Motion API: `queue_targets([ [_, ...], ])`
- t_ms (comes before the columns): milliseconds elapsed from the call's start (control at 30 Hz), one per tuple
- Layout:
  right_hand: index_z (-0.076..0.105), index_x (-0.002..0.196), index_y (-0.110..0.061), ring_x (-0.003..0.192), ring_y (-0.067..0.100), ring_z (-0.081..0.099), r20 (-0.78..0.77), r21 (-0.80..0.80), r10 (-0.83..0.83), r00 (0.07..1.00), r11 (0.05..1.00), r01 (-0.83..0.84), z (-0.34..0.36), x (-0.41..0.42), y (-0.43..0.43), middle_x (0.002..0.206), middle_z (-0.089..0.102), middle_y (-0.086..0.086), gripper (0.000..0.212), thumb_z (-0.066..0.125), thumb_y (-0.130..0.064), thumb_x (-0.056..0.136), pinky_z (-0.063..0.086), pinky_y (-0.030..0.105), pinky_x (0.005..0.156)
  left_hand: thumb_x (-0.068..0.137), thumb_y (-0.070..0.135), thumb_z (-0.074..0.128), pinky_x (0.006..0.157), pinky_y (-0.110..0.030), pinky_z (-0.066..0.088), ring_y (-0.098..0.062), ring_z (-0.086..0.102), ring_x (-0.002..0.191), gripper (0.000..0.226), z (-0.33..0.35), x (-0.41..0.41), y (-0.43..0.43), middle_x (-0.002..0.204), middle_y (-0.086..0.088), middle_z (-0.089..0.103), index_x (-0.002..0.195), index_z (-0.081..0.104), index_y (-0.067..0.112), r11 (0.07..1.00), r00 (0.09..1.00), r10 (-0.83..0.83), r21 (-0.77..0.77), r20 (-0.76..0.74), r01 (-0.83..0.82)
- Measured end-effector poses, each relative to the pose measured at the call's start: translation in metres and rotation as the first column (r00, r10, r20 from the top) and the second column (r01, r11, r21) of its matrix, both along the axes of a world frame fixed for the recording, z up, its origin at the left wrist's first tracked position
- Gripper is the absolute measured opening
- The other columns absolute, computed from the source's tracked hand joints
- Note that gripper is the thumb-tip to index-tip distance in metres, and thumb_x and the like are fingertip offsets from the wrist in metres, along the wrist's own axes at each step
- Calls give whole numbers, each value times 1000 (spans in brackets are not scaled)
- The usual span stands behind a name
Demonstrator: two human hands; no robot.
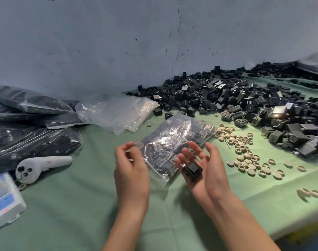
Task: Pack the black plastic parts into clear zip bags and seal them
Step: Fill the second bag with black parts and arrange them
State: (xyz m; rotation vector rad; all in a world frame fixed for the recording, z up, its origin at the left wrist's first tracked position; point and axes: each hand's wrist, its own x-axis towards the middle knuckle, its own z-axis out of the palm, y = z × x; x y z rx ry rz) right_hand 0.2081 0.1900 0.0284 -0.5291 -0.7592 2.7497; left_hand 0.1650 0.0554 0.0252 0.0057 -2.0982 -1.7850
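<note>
A clear zip bag [174, 140] partly filled with black plastic parts lies on the green cloth [82, 205] in the middle. My left hand [132, 171] pinches the bag's near left corner between thumb and fingers. My right hand [205, 171] is palm up beside the bag's near edge, with one black plastic part [192, 170] lying on its relaxed fingers. A big heap of loose black parts [236, 100] covers the far right of the table.
Empty clear bags [116, 113] lie behind the left hand. Filled bags [27, 131] are stacked at the far left. A white controller [40, 167] and a white box [4, 200] sit at the left edge. Several beige round caps [245, 151] are scattered at the right.
</note>
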Motion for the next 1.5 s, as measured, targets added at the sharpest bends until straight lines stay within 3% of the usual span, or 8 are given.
queue_targets([
  [100,64,101,-11,72,25,70,-63,-119,15,998,993,-23,-1,3,1,84,68,11,37,47,-43,99,62,34,69,100,34,49,54,-22,44,-1,54,57,9,-5,21,13,69,17,63,97,57,31,928,951,-301,-254,-74,274],
  [233,66,103,-11,91,31,73,-71,-130,38,997,990,-47,-6,8,0,92,71,13,35,49,-42,97,61,40,72,95,58,36,76,-38,51,-8,61,89,26,-14,43,24,102,16,61,106,49,37,738,884,-466,-561,-25,373],
  [600,66,108,-15,105,34,70,-110,-9,62,992,998,-64,-7,14,4,105,72,12,33,49,-42,97,57,41,90,86,66,40,83,-37,52,-6,61,93,43,-9,55,16,107,18,63,124,40,46,586,775,-620,-582,126,564],
  [900,68,103,-14,85,23,70,-45,234,62,997,971,-50,-4,8,-4,102,74,12,30,46,-35,100,57,35,75,82,53,59,64,-20,50,0,63,69,24,-6,41,12,90,25,68,100,48,43,863,903,-428,-282,35,420],
  [967,69,101,-15,81,17,69,32,544,-40,999,839,16,-5,9,-9,98,76,7,24,48,-27,100,52,30,74,85,42,64,62,-23,53,-5,67,69,18,-2,29,6,85,15,71,97,50,39,948,953,-295,-107,68,301],
  [1067,68,100,-28,80,4,64,-43,928,-173,984,358,103,-14,14,-16,92,71,-6,12,57,-25,98,48,23,71,91,25,65,53,-30,54,-12,66,66,16,2,9,-10,88,-1,67,102,53,24,978,963,-176,148,205,147],
  [1200,60,115,-32,97,10,56,-69,982,-161,985,-185,39,-29,13,-27,104,55,-13,24,55,-42,94,46,32,88,93,28,65,66,-35,53,-8,60,48,27,-7,-7,-34,79,-3,57,107,63,5,965,900,-179,251,397,80],
  [1500,64,105,-24,83,22,58,-133,850,-226,965,-526,-6,-43,10,-41,95,57,-3,27,73,-37,82,47,37,69,93,27,67,60,-28,58,-8,62,48,38,-26,-16,-34,76,-10,61,118,56,0,944,848,-258,309,463,119],
])
